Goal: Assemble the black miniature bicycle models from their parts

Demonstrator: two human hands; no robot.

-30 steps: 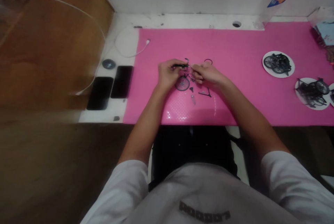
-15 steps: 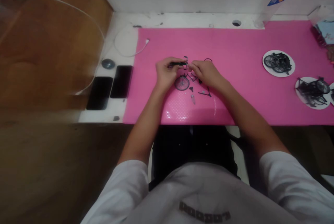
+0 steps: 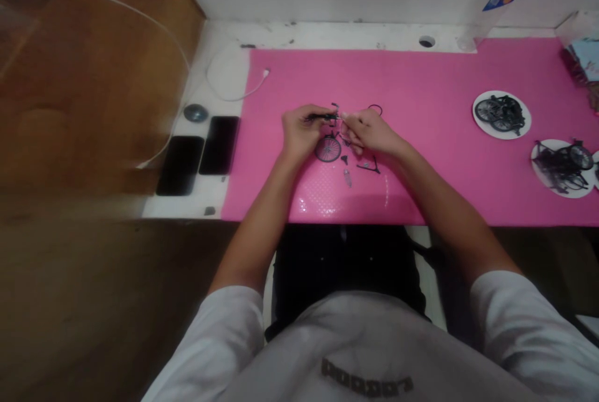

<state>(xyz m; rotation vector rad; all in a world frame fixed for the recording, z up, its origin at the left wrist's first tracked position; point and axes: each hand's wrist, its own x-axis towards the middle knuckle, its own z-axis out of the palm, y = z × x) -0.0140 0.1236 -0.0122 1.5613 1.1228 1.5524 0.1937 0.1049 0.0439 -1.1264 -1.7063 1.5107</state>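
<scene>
Between the thumb and fingers of my left hand (image 3: 298,133) is a black miniature bicycle handlebar part (image 3: 334,117), its bar pointing away from the palm. Facing it from the right, my right hand (image 3: 372,131) is closed in a pinch at the end of that part; whatever its fingertips hold is too small to make out. Just below the hands lies a small spoked wheel (image 3: 328,149). Nearer me are a tiny black saddle (image 3: 344,159), a small greyish piece (image 3: 347,178) and a thin black angled part (image 3: 369,166). A black ring (image 3: 375,109) shows behind my right hand.
A pink mat (image 3: 421,183) covers most of the table. On the right, a white plate (image 3: 478,128) and a second plate (image 3: 538,171) carry black bicycle parts. Two dark phones, one a black phone (image 3: 180,166), lie left beside a white cable (image 3: 219,97). A clear bottle (image 3: 498,5) stands behind.
My right hand's fingers have shifted and curled a little, staying by the handlebar part. My left hand keeps its hold. The whole view has moved slightly.
</scene>
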